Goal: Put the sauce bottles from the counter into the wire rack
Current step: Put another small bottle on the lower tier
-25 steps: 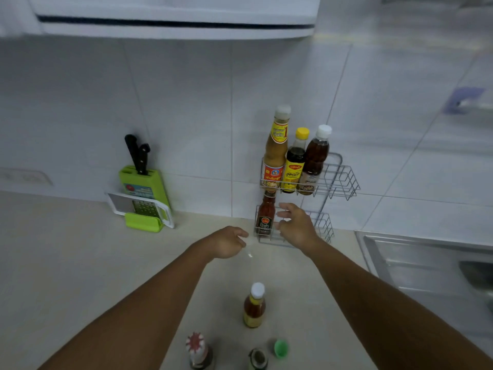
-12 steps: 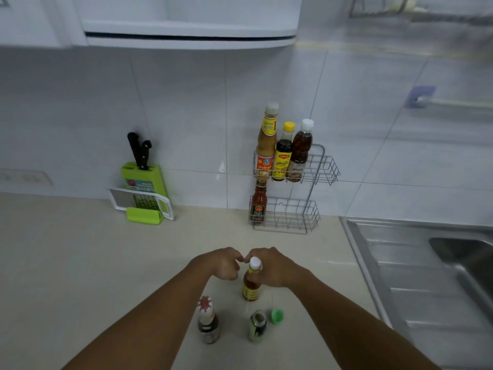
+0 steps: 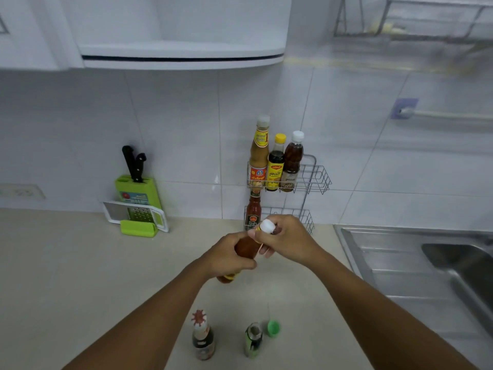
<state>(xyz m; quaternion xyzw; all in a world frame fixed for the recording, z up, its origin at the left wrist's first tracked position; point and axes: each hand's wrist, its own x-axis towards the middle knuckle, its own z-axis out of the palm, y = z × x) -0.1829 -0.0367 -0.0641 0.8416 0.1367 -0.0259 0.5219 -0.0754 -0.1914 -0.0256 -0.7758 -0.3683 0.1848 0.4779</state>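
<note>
A small brown sauce bottle with a white cap is lifted off the counter and tilted. My left hand wraps its body and my right hand grips its neck just below the cap. Behind it, the two-tier wire rack stands against the wall with three bottles in the top tier and a red sauce bottle in the lower one. On the counter near me stand a dark bottle with a red-patterned cap and an uncapped green bottle, its green cap beside it.
A green knife block with a grater leans on the wall at the left. A steel sink lies to the right of the rack. A white cabinet hangs overhead. The beige counter extends left.
My hands came back from the rack to the white-capped bottle, took hold of it and lifted it off the counter toward the rack, tilting it.
</note>
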